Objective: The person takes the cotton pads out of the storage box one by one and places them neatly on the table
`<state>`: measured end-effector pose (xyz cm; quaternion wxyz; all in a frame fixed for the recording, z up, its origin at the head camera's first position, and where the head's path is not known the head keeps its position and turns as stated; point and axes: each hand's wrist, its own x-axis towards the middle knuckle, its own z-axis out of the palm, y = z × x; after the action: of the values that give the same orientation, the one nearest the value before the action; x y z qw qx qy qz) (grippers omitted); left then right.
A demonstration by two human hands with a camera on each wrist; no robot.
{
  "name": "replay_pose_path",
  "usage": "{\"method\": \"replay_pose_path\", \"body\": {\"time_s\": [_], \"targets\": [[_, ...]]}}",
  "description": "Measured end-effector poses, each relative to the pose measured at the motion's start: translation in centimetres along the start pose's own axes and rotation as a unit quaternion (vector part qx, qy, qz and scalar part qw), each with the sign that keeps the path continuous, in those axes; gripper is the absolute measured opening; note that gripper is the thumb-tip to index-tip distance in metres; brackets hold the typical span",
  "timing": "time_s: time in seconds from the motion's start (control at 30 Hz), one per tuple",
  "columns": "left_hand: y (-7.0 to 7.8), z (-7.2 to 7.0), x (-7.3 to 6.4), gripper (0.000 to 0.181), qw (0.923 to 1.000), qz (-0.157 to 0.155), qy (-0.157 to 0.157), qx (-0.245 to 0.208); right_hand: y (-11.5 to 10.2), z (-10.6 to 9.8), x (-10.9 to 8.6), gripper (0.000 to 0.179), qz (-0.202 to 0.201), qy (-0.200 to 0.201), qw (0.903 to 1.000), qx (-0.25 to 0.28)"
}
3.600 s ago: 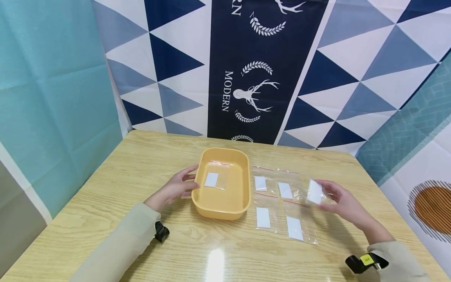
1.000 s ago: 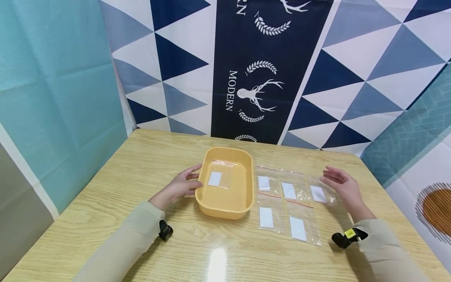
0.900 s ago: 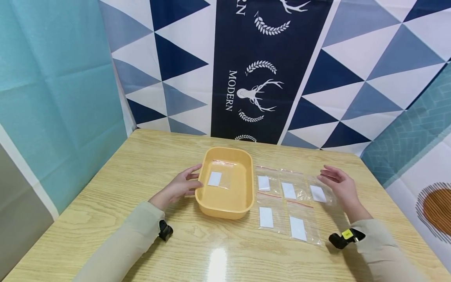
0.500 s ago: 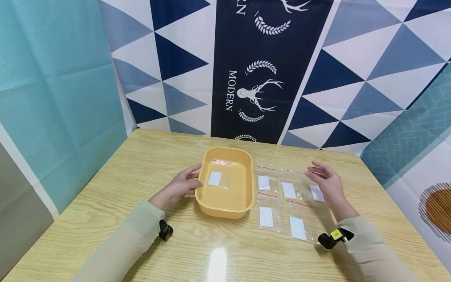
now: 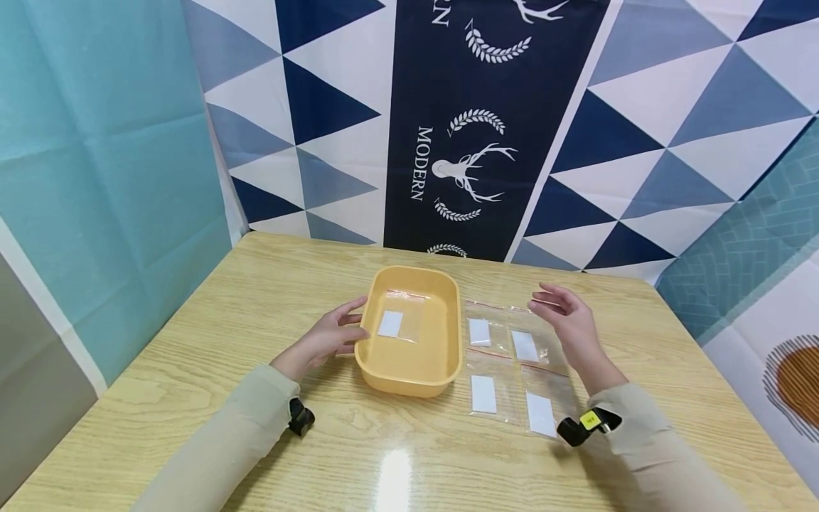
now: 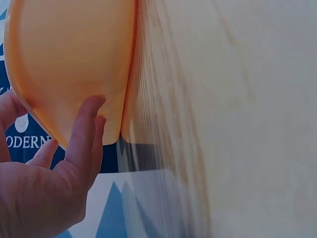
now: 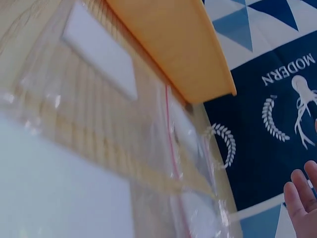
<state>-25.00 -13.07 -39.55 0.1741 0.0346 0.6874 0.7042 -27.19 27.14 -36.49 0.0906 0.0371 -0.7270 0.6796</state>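
Note:
My left hand (image 5: 326,334) holds the left side of a yellow-orange plastic tub (image 5: 409,387), thumb over the rim and fingers against the outer wall (image 6: 74,59). Inside the tub lies a clear zip bag (image 5: 409,323) with a white rectangle in it. Fingers loosely bent and holding nothing, my right hand (image 5: 569,323) hovers at the right of the upper row of zip bags. That row shows a bag with a white rectangle (image 5: 478,332) and another (image 5: 525,346); the rightmost bag is hidden behind the hand. Two more bags, left (image 5: 484,395) and right (image 5: 541,414), form the nearer row.
Everything rests on a light wooden table (image 5: 256,284). A patterned cloth (image 5: 333,121) hangs along its back edge, with a teal cloth (image 5: 109,178) on the left. Each wrist carries a black camera, one on the left (image 5: 299,417) and one on the right (image 5: 579,429).
My right hand first held the rightmost bag raised, then let it go onto the table. Since then the empty hand has moved left over the bags. The left hand stays on the tub.

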Motion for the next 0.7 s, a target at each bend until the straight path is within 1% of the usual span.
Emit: {"method": "replay_pose_path", "body": {"time_s": [0.17, 0.3, 0.5, 0.7], "targets": [[0.1, 0.0, 0.0, 0.072, 1.0, -0.002, -0.003, -0.001, -1.1, 1.4, 0.2, 0.036, -0.008, -0.024, 0.9996, 0.009], [0.1, -0.2, 0.0, 0.072, 1.0, -0.001, -0.005, -0.001, -1.8, 2.7, 0.8, 0.034, -0.006, -0.032, 0.9994, 0.011], [0.3, -0.2, 0.0, 0.072, 1.0, 0.001, -0.006, 0.001, -2.2, 5.0, 1.5, 0.037, -0.005, -0.049, 0.9988, 0.002], [0.3, -0.2, 0.0, 0.073, 0.9999, 0.003, -0.01, -0.006, -2.4, 7.1, 1.7, 0.036, -0.005, -0.05, 0.9987, -0.01]]}}
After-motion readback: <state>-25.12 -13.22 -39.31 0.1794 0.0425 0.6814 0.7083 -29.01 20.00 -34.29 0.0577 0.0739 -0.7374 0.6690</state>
